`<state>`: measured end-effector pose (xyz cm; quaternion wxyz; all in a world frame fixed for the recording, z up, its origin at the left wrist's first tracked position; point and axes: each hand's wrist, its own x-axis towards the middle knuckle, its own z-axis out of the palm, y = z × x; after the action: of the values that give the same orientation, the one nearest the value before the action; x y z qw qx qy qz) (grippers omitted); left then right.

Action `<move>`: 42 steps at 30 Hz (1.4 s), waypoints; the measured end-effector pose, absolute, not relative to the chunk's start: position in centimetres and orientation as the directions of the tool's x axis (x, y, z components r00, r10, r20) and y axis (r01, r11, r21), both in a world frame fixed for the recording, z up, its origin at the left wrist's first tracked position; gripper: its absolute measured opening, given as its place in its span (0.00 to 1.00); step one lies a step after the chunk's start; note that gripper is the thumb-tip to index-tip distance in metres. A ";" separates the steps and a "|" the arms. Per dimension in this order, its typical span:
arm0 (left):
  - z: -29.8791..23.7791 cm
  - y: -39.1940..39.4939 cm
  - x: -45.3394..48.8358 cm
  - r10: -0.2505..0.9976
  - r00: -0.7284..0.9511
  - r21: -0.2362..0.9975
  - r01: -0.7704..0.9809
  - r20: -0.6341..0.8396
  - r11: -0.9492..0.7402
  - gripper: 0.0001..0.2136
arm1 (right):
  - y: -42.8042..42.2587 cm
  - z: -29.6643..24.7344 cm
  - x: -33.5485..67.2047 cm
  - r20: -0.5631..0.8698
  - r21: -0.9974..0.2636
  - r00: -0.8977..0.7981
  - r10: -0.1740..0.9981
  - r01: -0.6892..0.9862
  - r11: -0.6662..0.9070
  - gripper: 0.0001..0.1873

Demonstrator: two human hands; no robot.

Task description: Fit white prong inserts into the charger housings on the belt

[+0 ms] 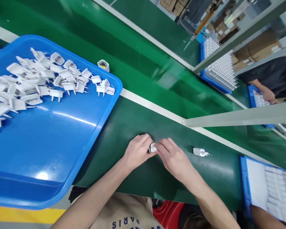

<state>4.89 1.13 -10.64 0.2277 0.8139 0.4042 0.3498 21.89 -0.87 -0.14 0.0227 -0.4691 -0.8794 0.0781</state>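
Observation:
My left hand (pixel 137 152) and my right hand (pixel 173 157) meet over the green table, both closed on one small white charger plug (pixel 153 147). A dark edge shows on its left side, by my left fingers; most of it is hidden by my fingers. The fingertips of my right hand pinch its right end. To the right of that hand, another white charger plug (pixel 199 152) lies on its side, pins pointing right. At the left, a big blue tray (pixel 69 152) bears a heap of white two-pin plug housings (pixel 33 79), some with their hollow ends showing.
Behind the tray's far corner stands one white housing (pixel 103 65) with something yellow inside. A blue crate (pixel 246 187) with white rows is at the right, another person's arm (pixel 264 216) over it. Metal posts (pixel 240 117) cross the right side. A co-worker's hands (pixel 269 95) are beyond.

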 end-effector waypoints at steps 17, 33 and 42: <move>-10.5 1.3 4.8 0.806 0.440 0.636 0.502 0.395 -0.586 0.07 | 0.5 -0.1 20.9 -0.108 0.027 -0.707 0.699 0.700 0.713 0.12; -10.3 1.2 5.3 0.851 0.475 0.672 0.559 0.222 -0.487 0.13 | 0.3 -2.2 21.9 -0.155 0.006 -0.716 0.681 0.688 0.725 0.09; -1.3 -3.2 -4.7 0.838 0.502 0.537 0.657 0.212 -0.529 0.31 | 0.0 -0.7 28.5 0.087 0.141 -0.597 0.798 0.800 0.583 0.13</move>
<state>-4.75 -3.19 -1.34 0.1980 0.8437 0.4430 0.2294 28.55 0.03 -0.66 0.0070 -0.4491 -0.8896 -0.0827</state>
